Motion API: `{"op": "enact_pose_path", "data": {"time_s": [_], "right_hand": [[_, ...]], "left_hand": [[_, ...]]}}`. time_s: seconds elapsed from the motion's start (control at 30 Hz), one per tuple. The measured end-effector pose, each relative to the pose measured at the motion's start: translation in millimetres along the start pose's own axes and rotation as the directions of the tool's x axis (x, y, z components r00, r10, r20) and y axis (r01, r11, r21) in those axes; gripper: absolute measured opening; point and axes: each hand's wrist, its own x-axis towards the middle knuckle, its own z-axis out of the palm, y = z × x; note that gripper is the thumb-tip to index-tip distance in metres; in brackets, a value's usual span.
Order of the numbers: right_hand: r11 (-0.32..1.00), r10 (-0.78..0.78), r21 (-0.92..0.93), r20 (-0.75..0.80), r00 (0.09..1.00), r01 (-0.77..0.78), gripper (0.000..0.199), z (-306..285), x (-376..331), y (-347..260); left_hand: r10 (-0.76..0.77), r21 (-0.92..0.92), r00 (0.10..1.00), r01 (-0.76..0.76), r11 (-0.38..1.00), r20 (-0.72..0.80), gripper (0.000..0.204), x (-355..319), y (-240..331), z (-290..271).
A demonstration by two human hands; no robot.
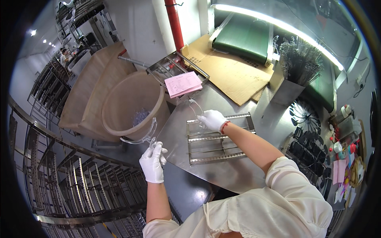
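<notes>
Hands apart from each other, both gloved in white. Left hand (pixel 152 162) pinches a clear curved piece (pixel 151 131) beyond the left edge of the worktop (pixel 174 142), near the round tub (pixel 119 95); the grip at one end probably keeps its long arms untouched. Right hand (pixel 213 120) has fingers closed on a second clear piece (pixel 197 104) at the far-left part of the metal rack (pixel 202 138); contact with the rack cannot be told. Rack lies flat, presumably for steadiness. Worktop surface between rack and left edge offers room; pink papers (pixel 183 83) and cardboard (pixel 234 75) restrict the far side.
</notes>
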Motion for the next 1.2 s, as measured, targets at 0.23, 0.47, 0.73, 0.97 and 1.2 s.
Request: {"op": "enact_pose_path", "data": {"time_s": [0.23, 0.47, 0.73, 0.97, 1.2], "right_hand": [[0.975, 0.119, -0.205, 0.132, 0.984, -0.09, 0.059, 12, 35, -21], [0.996, -0.091, 0.008, 0.151, 0.984, 0.091, 0.058, -20, 27, -10], [0.827, -0.499, 0.075, -0.354, 0.791, 0.556, 0.04, -29, -76, -35], [0.943, 0.09, 0.327, -0.094, 0.992, -0.054, 0.045, -9, -9, 26], [0.982, 0.105, -0.172, 0.187, 0.977, -0.072, 0.045, -12, 11, -14]], "left_hand": [[-0.025, -0.074, 0.988, 0.037, 0.997, 0.151, 0.017, 8, -2, -7], [0.004, -0.005, 0.81, -0.001, 1.0, 0.587, 0.031, 7, 13, 8], [-0.33, 0.101, 0.639, 0.367, 0.925, 0.695, 0.036, 42, 2, 29], [0.135, -0.59, 0.99, -0.129, 0.797, -0.034, 0.041, 158, 78, -2], [0.241, -0.228, 0.964, -0.211, 0.95, 0.11, 0.047, 142, 72, 31]]}}
